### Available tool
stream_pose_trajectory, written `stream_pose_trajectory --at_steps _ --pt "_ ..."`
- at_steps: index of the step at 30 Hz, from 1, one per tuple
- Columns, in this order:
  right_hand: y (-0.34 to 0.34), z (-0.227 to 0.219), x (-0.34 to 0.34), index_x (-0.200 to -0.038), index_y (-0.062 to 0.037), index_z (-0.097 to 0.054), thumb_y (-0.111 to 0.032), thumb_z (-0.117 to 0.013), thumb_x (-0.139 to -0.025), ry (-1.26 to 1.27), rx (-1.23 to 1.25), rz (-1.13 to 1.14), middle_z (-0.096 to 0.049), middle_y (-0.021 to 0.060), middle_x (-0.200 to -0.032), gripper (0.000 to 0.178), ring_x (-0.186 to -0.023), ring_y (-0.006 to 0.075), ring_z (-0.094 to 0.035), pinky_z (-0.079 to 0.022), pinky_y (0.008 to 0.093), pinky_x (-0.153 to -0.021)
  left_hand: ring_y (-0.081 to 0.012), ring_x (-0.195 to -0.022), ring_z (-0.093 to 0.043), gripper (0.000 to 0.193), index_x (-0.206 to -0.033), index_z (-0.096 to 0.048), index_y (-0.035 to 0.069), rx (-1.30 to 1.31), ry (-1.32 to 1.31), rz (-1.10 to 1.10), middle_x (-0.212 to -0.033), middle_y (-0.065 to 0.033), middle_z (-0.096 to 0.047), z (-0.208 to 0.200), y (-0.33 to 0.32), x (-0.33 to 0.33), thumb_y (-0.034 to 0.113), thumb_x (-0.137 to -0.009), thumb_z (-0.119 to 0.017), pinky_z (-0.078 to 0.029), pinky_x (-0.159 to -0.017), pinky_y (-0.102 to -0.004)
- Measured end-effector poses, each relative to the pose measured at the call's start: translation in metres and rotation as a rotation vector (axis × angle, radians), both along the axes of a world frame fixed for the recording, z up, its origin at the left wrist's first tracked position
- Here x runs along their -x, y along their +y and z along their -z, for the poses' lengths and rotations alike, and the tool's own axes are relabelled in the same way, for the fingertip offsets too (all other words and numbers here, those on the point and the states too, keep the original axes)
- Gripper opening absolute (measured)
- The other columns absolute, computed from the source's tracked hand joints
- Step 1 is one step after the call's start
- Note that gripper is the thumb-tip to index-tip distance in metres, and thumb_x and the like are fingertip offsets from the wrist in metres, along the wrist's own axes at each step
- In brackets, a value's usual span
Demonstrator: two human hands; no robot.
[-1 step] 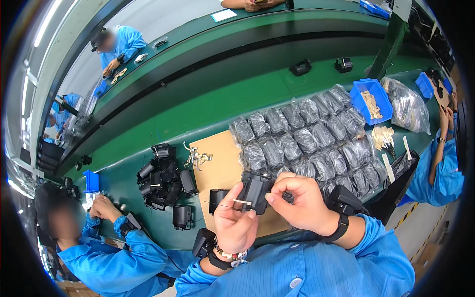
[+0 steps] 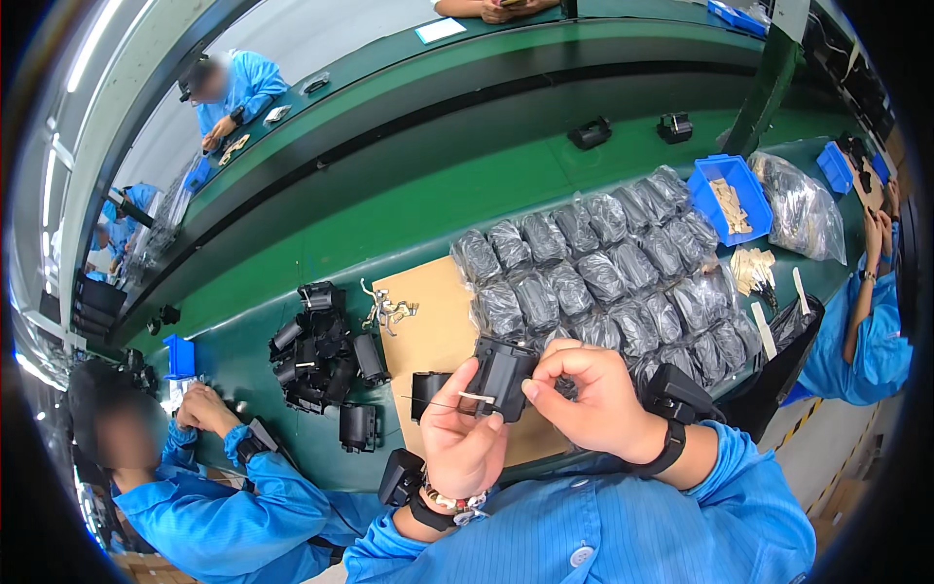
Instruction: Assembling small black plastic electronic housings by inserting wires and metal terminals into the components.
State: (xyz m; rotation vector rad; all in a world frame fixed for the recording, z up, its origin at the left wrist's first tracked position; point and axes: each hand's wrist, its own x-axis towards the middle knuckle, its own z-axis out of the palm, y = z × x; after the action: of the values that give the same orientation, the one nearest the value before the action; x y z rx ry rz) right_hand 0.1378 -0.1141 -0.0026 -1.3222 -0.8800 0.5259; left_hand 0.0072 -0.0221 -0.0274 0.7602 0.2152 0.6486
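Observation:
My left hand (image 2: 467, 443) is closed round a black plastic housing (image 2: 504, 375), held above a brown cardboard sheet (image 2: 428, 292). At the housing's right edge, the thumb and forefinger of my right hand (image 2: 593, 394) are pinched together against it. A short pale strip (image 2: 477, 397) lies across the lower left of the housing, by my left fingers. One thin dark wire sticks out leftward there. Another black housing (image 2: 428, 389) sits on the cardboard, partly behind my left hand. Several metal clips (image 2: 387, 308) lie at the cardboard's upper left.
Plastic-wrapped black parts (image 2: 584, 273) stand in rows right of centre. Loose black housings (image 2: 316, 350) are piled at left. A blue bin (image 2: 730, 200) holds pale strips, beside a clear plastic bag (image 2: 800, 206). Co-workers' arms (image 2: 219, 414) are close on the left and right (image 2: 861, 292).

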Motion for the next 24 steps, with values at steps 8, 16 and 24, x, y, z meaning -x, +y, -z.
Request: stream_pose_trajectory --at_steps 8,16,24 --pt "0.000 0.000 0.000 -0.074 0.0010 -0.060 0.002 -0.065 -0.075 -0.001 -0.002 0.001 -0.057 0.0060 -0.067 0.006 -0.062 0.0119 -0.055 -0.042 0.0252 -0.058 -0.0305 -0.117 -0.051 0.058 -0.132 -0.041 0.005 0.006 0.004 -0.001 -0.126 -0.0182 -0.051 -0.001 0.000 0.000 -0.009 -0.078 -0.055 -0.039 -0.100 -0.0489" --pt "0.001 0.000 -0.004 -0.088 0.0010 -0.060 -0.005 -0.066 -0.077 -0.016 -0.002 0.171 -0.058 0.0091 -0.077 0.014 -0.073 0.0169 -0.057 -0.046 0.0280 -0.067 -0.0300 -0.116 -0.051 0.057 -0.132 -0.040 0.005 0.028 0.016 0.011 -0.125 -0.0181 -0.051 -0.002 0.000 -0.002 -0.008 -0.078 -0.053 -0.040 -0.098 -0.0493" --pt "0.004 -0.005 -0.009 -0.102 0.0027 -0.060 -0.016 -0.056 -0.086 -0.283 0.122 0.098 -0.063 0.0174 -0.082 0.025 -0.066 0.0273 -0.063 -0.048 0.0331 -0.057 -0.0295 -0.118 -0.049 0.058 -0.133 -0.038 0.006 0.225 0.033 0.188 -0.129 -0.0162 -0.048 -0.005 0.000 0.001 0.003 -0.080 -0.060 -0.040 -0.100 -0.0453"
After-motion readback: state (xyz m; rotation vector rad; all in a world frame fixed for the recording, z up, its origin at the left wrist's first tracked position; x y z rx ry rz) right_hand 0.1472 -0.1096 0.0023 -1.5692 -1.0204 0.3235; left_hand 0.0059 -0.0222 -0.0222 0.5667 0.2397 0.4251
